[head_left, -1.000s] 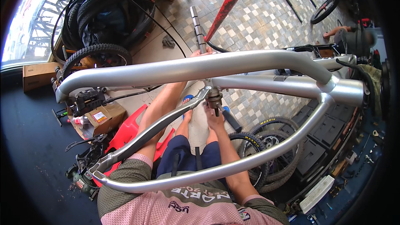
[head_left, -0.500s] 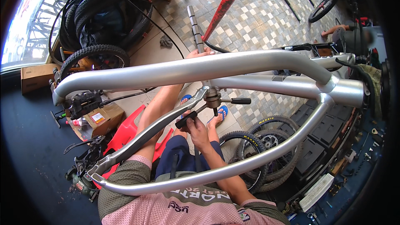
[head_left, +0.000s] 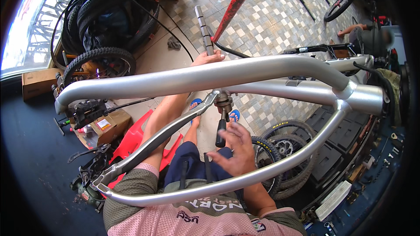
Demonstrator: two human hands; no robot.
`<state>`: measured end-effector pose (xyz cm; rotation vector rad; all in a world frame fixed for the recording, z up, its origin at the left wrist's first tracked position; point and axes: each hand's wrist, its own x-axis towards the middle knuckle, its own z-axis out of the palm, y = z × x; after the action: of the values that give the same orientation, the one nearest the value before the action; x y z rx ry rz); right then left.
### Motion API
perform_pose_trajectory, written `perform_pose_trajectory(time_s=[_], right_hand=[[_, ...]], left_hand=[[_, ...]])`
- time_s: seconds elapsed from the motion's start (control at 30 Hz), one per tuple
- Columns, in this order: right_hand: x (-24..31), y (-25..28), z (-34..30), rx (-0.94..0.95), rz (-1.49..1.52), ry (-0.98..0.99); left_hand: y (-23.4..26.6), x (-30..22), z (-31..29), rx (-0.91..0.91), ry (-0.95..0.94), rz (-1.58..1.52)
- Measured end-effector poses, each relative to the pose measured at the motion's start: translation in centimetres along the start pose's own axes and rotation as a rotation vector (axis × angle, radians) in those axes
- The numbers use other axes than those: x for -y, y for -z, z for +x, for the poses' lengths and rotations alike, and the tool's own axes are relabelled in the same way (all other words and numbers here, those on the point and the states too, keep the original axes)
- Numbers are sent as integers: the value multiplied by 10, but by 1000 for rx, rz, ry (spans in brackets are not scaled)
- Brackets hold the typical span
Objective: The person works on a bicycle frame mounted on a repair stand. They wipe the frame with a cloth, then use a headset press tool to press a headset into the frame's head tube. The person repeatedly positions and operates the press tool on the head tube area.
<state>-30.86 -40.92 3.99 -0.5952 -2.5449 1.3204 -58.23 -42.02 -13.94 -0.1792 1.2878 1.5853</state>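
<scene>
A bare silver bicycle frame spans the view in front of me. At its middle, below the top tube, sits a metal threading tool with a black-gripped handle pointing toward me. Just right of that handle, my right hand is open, fingers spread and slightly blurred, and it appears to hold nothing. My left arm passes beneath the frame, and beyond the top tube my left hand is closed around the lower end of a silver rod with dark bands. Part of that rod is hidden behind the frame.
A red worn stand post rises beyond the frame. Loose wheels lean below right, beside a bench with tools. A red plastic chair and a cardboard box stand at left. Tires are piled behind.
My right hand has let go of the black grip and moved right, its fingers opening. The tool's handle has turned, now pointing toward me. My left hand stays on the rod.
</scene>
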Motion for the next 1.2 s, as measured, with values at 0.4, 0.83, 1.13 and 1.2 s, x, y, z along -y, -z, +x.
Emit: perform_pose_trajectory(time_s=[0.4, 0.83, 1.13, 1.2], right_hand=[[-100, 10, 14, -371, -160, -101], [-313, -172, 28, -379, 1123, -899], [-258, -226, -10, 367, 1112, -1301], [-251, -195, -32, 136, 418, -877]], left_hand=[[12, -14, -5, 243, -55, 46], [28, 4, 20, 325, -134, 107], [13, 3, 16, 256, -71, 89], [16, 4, 13, 217, -87, 74]])
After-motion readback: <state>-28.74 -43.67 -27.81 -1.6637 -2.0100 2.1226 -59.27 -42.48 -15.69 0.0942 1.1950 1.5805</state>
